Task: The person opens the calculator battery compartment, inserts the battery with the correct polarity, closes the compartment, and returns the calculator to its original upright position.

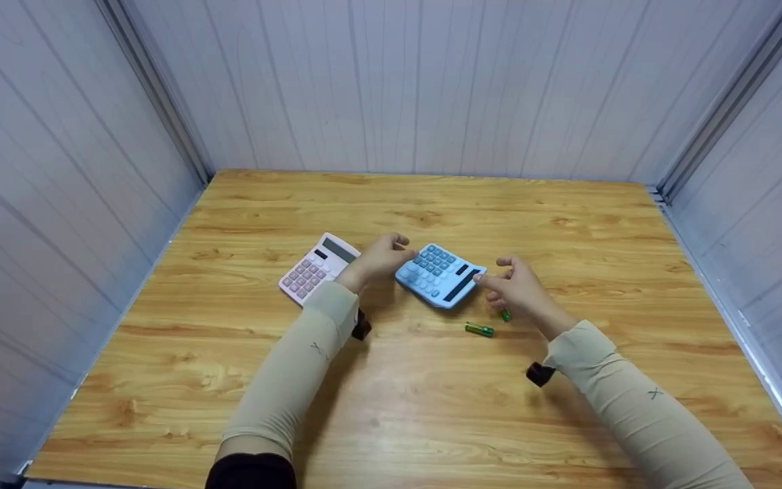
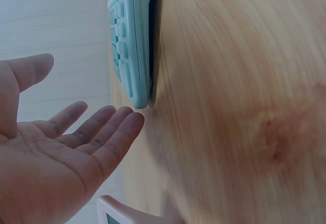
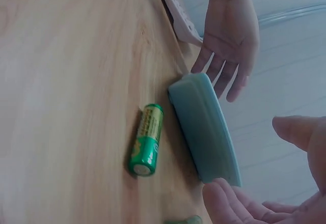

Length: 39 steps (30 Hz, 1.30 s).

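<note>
A light blue calculator [image 1: 437, 272] lies face up on the wooden table between the two hands, its display end toward the right hand. My left hand [image 1: 383, 258] is at its left end, fingers loosely extended and fingertips close by the edge in the left wrist view. At the display end is my right hand [image 1: 521, 288], thumb and fingers spread apart, fingertips right at the edge. Neither hand grips anything. In the right wrist view, a green and gold battery [image 3: 146, 140] lies beside the calculator; a second battery [image 1: 505, 314] is partly hidden under the right hand.
A pink calculator [image 1: 306, 277] lies to the left, partly covered by the left wrist. The wooden table [image 1: 418, 407] is bounded by a white panel wall [image 1: 391, 88] at the back and by side panels left and right. Dark wrist cameras [image 1: 362, 326] hang below both wrists.
</note>
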Tool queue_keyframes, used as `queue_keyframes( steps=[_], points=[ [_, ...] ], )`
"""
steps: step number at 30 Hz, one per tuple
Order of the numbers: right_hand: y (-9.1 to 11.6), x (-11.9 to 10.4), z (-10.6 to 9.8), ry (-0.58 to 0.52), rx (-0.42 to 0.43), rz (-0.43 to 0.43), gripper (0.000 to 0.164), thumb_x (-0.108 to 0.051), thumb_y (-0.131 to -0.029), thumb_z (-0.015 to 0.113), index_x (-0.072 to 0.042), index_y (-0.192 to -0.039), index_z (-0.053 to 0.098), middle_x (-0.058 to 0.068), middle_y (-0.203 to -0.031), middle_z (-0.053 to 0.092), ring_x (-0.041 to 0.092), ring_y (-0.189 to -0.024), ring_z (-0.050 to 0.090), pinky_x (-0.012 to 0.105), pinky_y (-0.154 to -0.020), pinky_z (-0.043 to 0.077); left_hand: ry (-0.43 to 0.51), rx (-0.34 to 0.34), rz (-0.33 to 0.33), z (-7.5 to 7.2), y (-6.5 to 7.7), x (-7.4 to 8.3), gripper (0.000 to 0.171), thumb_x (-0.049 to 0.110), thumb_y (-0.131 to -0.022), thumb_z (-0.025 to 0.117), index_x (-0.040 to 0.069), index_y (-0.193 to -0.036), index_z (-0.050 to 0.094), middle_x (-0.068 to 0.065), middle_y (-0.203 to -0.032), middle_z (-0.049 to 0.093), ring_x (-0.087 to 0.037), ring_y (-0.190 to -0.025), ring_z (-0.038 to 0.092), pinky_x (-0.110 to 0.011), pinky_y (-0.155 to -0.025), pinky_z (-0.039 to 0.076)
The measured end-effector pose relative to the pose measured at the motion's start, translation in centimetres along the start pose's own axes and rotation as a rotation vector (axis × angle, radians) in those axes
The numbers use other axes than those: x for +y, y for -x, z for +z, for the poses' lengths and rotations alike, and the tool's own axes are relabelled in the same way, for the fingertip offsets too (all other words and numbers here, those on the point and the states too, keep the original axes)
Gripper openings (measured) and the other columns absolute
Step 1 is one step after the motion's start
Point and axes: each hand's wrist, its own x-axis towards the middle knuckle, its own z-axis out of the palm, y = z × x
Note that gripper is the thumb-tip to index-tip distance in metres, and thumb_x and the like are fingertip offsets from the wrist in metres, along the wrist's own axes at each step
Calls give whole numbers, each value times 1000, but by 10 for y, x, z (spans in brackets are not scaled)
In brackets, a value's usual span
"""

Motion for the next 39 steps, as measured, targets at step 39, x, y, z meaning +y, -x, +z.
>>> queue_keyframes(
  steps=[39],
  points=[
    [-19, 0, 38, -366, -25, 163, 64, -3, -109, 59, -1, -161, 21, 29, -138, 61, 20, -81, 74, 29, -76, 67, -133, 7, -34, 21, -8, 6, 62, 33, -107, 61, -14, -147, 54, -29, -148, 62, -39, -139, 59, -49, -121, 48]
  ],
)
